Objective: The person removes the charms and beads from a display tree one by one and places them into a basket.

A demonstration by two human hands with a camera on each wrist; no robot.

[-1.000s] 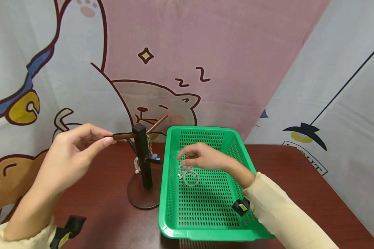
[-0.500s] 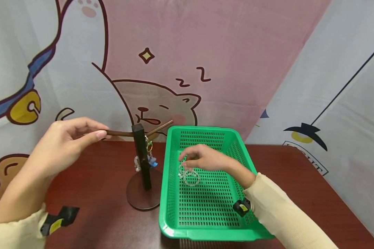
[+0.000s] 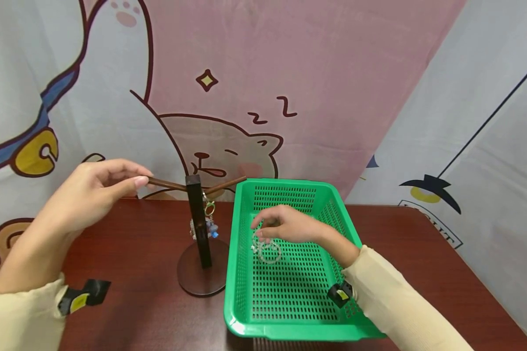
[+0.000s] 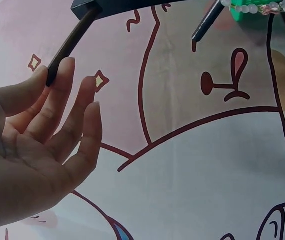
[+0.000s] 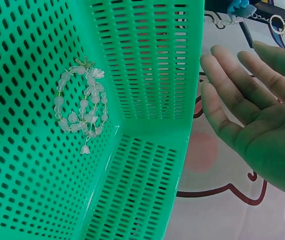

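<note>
My left hand (image 3: 92, 197) pinches the end of a brown wooden peg (image 3: 169, 184) between thumb and fingertips. That peg sticks out from the dark upright post (image 3: 199, 219) of a stand with a round base. On the stand hangs a keychain (image 3: 210, 209) with a gold ring and blue charm, and pale beads show beside the post. My right hand (image 3: 290, 224) hovers over the green basket (image 3: 305, 331), fingers loosely bent, holding nothing. Below it in the basket lie clear beaded bracelets (image 5: 82, 125), overlapping, with small white flower charms.
The stand's base (image 3: 202, 280) stands on a dark red-brown table (image 3: 131, 273), close to the basket's left wall. Behind the table hangs a cloth (image 3: 342, 97) with cartoon animals. Another peg (image 3: 228, 184) points right toward the basket's back corner.
My left hand has moved slightly left and up with the peg, and the stand has turned. The opposite peg has swung right and lower. My right hand has stayed almost still.
</note>
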